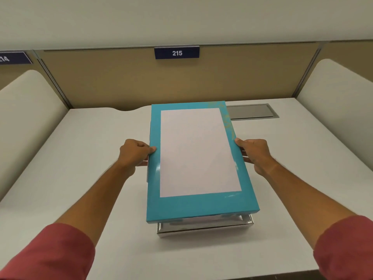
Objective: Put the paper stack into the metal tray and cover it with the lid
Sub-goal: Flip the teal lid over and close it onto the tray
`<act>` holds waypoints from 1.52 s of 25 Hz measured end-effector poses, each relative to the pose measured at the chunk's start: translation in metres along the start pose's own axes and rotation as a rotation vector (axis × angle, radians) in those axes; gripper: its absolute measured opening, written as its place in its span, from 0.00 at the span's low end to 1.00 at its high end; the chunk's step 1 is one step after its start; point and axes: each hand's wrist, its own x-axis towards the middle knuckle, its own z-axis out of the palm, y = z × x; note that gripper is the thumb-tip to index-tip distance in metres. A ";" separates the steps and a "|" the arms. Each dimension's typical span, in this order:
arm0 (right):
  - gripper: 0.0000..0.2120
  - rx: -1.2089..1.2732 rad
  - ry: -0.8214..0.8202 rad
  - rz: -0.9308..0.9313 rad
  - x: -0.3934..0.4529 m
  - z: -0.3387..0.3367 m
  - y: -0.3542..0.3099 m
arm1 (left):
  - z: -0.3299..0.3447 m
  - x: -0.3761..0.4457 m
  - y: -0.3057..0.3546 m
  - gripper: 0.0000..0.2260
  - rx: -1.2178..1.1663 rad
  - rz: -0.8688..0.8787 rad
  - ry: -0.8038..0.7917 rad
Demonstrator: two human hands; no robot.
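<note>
One teal lid (198, 205) with a white panel sits at the centre of the frame, its long axis running from the bottom toward the top. It hovers over one metal tray (203, 229), whose near rim shows just below it on the white table (80, 158). Two hands hold the lid: the left hand (134, 153) has its grip closed on the left edge, the right hand (253, 153) on the right edge. The paper stack is hidden.
</note>
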 end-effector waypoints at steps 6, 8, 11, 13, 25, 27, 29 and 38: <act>0.10 -0.054 -0.099 -0.005 0.012 -0.022 0.005 | 0.026 -0.010 -0.002 0.08 -0.027 -0.046 0.083; 0.09 -0.061 -0.111 0.006 0.015 -0.028 0.005 | 0.032 -0.012 -0.001 0.08 -0.047 -0.057 0.102; 0.12 -0.079 -0.113 0.012 0.021 -0.034 0.005 | 0.039 -0.011 0.000 0.08 -0.077 -0.077 0.105; 0.14 -0.098 -0.113 0.030 0.023 -0.037 0.008 | 0.043 -0.011 -0.001 0.08 -0.072 -0.099 0.104; 0.14 -0.150 -0.090 0.079 0.026 -0.022 0.023 | 0.041 -0.005 -0.009 0.08 -0.029 -0.102 0.100; 0.13 -0.154 -0.090 0.078 0.024 -0.016 0.024 | 0.038 -0.001 -0.011 0.08 -0.028 -0.104 0.105; 0.14 -0.165 -0.088 0.074 0.023 -0.010 0.025 | 0.036 0.002 -0.014 0.08 -0.009 -0.108 0.100; 0.15 -0.226 -0.064 0.101 0.022 -0.003 0.033 | 0.040 0.006 -0.032 0.12 0.011 -0.167 0.082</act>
